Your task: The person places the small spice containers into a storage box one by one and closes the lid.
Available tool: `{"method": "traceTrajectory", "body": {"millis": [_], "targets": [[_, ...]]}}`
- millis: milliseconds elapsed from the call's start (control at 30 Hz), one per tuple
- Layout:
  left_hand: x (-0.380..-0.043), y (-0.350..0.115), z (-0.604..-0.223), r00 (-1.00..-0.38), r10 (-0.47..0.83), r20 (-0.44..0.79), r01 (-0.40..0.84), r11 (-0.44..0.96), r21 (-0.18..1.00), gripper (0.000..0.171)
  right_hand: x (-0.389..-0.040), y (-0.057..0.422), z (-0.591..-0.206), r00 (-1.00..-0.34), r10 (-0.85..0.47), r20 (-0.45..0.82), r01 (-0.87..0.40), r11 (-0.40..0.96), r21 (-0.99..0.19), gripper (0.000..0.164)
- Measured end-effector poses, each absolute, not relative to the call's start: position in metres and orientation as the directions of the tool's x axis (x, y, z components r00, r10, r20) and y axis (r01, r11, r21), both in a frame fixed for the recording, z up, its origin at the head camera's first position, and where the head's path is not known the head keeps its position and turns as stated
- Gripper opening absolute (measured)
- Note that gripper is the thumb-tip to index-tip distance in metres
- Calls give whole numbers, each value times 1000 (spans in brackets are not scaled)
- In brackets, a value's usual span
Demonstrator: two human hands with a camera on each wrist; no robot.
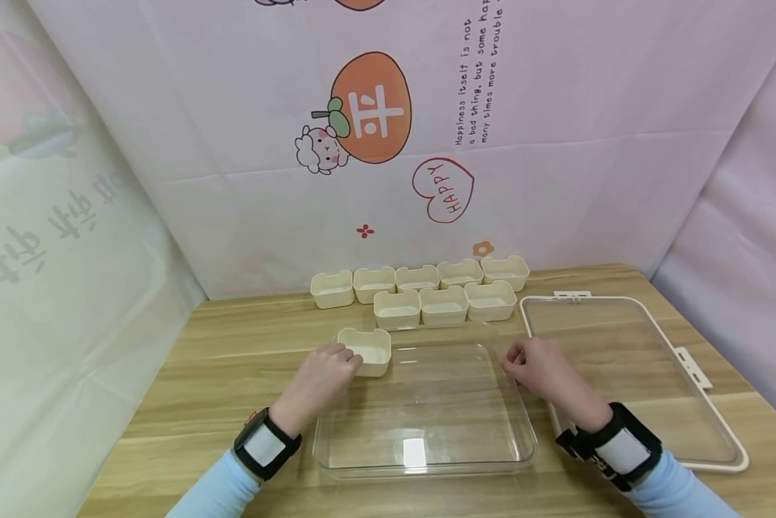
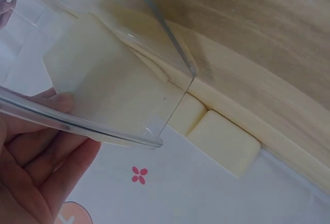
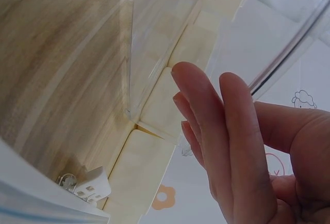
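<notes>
Left hand (image 1: 319, 381): a cream bin (image 1: 373, 351) is gripped; right hand (image 1: 540, 367): a clear box (image 1: 420, 424) is pinched at its right rim (image 1: 526, 421).

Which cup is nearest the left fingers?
The cup in the left fingers, at the back left of the box; eight other cups stand in two rows beyond.
</notes>
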State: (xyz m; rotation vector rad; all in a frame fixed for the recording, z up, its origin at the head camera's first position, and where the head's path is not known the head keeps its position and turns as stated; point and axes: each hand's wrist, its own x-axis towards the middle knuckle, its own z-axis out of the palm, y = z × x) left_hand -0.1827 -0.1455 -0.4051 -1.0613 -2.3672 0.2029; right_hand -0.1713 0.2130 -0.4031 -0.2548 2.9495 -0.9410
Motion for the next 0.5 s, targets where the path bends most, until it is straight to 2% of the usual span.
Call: {"method": "traceTrajectory", "body": {"millis": [500], "targets": [[-183, -147, -412, -569, 716, 404, 658, 692, -297, 18, -172, 213, -403, -986, -166, 14, -143, 801, -581, 11]]}}
